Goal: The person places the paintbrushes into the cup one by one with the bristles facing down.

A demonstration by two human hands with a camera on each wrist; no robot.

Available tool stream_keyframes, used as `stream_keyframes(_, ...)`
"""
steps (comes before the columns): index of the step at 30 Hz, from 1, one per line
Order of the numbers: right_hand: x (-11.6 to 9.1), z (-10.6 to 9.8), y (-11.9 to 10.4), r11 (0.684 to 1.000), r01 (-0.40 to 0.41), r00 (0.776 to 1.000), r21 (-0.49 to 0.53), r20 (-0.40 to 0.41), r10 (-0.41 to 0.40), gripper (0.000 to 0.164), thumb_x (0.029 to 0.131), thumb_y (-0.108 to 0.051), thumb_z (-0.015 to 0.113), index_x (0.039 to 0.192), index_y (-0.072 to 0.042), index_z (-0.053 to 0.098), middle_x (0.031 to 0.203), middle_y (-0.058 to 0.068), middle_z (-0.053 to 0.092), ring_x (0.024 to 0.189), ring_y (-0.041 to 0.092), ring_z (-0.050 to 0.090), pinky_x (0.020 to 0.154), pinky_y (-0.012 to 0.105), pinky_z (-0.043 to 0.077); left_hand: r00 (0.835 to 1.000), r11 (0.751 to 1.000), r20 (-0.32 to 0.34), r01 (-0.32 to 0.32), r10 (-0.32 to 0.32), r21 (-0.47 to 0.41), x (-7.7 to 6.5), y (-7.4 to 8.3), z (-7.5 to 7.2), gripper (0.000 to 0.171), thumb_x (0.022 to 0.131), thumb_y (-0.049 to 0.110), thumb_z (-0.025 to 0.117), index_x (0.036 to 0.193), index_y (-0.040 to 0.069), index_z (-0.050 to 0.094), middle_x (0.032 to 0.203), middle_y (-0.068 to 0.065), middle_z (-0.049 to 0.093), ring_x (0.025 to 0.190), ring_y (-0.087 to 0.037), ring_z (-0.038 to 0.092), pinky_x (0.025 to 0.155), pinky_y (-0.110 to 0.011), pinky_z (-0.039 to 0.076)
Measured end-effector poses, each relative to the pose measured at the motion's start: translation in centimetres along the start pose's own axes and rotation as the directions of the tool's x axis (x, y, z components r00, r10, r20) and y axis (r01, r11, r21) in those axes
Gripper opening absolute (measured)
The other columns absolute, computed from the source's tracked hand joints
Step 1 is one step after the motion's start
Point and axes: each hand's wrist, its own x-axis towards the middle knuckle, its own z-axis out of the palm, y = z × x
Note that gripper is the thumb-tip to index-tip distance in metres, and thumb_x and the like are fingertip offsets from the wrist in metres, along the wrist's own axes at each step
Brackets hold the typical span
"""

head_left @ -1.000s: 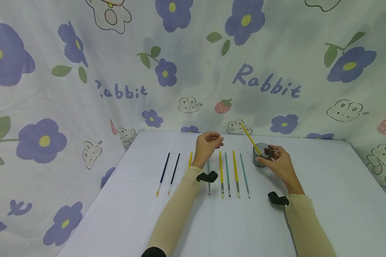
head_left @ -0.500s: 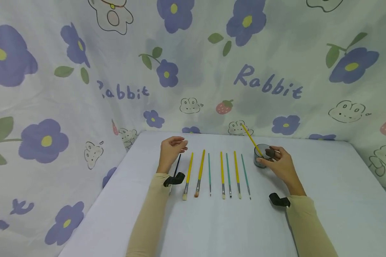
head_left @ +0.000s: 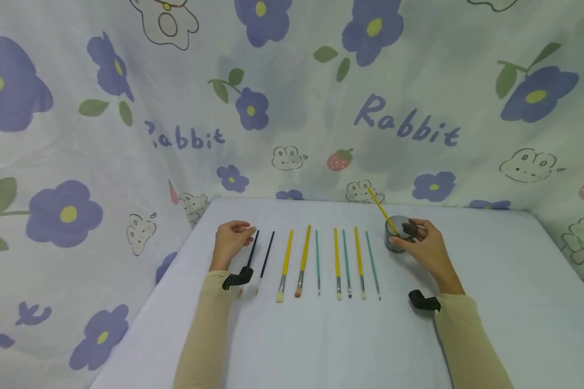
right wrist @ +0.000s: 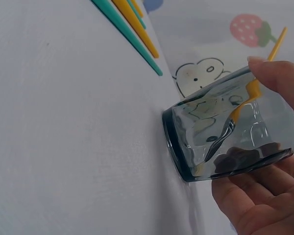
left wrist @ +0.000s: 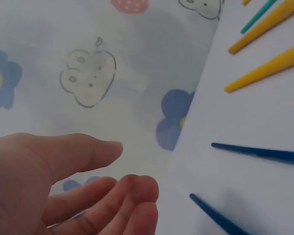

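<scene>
My right hand (head_left: 423,246) grips a smoky clear glass (right wrist: 225,132) between thumb and fingers at the table's back right. Leaning inside the glass is a yellow-handled paintbrush (head_left: 382,209), its bristles down at the base. On the left, my left hand (head_left: 231,243) hovers by the handle end of the leftmost dark blue paintbrush (head_left: 254,246). The left wrist view shows a gap between thumb (left wrist: 95,152) and fingertips (left wrist: 144,191), with nothing held. A second dark blue paintbrush (head_left: 266,256) lies just to the right, and my left wrist strap's black mount hides part of the first.
Several more paintbrushes lie in a row across the white table (head_left: 321,346), bristles toward me: a wide yellow one (head_left: 285,259), one with orange-brown bristles (head_left: 304,256), and thin teal ones such as this teal brush (head_left: 317,259). A flower-and-rabbit printed cloth (head_left: 311,108) hangs behind.
My left hand has moved left across the row, from above the middle brushes to the leftmost dark blue one. The right hand stays on the glass.
</scene>
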Motion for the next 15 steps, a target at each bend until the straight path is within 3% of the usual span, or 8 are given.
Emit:
stream_keyframes(4,0.1,-0.1,0.0,1.0,-0.005,1.0,0.002,0.006,0.005,0.1,0.084,-0.049,0.084,0.157,-0.003,0.033,0.15,0.023,0.056,0.144,0.04,0.051,0.116,0.057,0.046,0.999,0.99,0.019,0.035,-0.038,0.137,0.0,-0.7,-0.7,0.041,0.095,0.023,0.074,0.123,-0.005,0.068,0.108,-0.024,0.076,0.077,-0.019,0.076,0.067,-0.021,0.061)
stream_keyframes(11,-0.1,-0.3,-0.4,1.0,-0.016,1.0,0.001,0.011,0.016,0.1,0.085,-0.05,0.083,0.158,-0.003,0.032,0.152,0.023,0.055,0.144,0.04,0.051,0.116,0.056,0.046,0.991,0.955,0.081,0.078,-0.106,0.286,0.0,-1.6,-1.3,0.036,0.095,0.025,0.074,0.116,-0.004,0.069,0.095,-0.017,0.077,0.071,-0.016,0.071,0.069,-0.026,0.055)
stream_keyframes(15,0.0,0.0,-0.2,1.0,-0.022,1.0,-0.007,0.007,0.022,0.1,0.084,-0.05,0.083,0.158,-0.004,0.033,0.151,0.022,0.055,0.143,0.039,0.052,0.114,0.053,0.049,0.984,0.921,0.103,0.098,-0.147,0.378,-0.5,-2.0,-1.0,0.035,0.096,0.026,0.073,0.114,-0.004,0.07,0.088,-0.012,0.076,0.073,-0.016,0.068,0.077,-0.034,0.055)
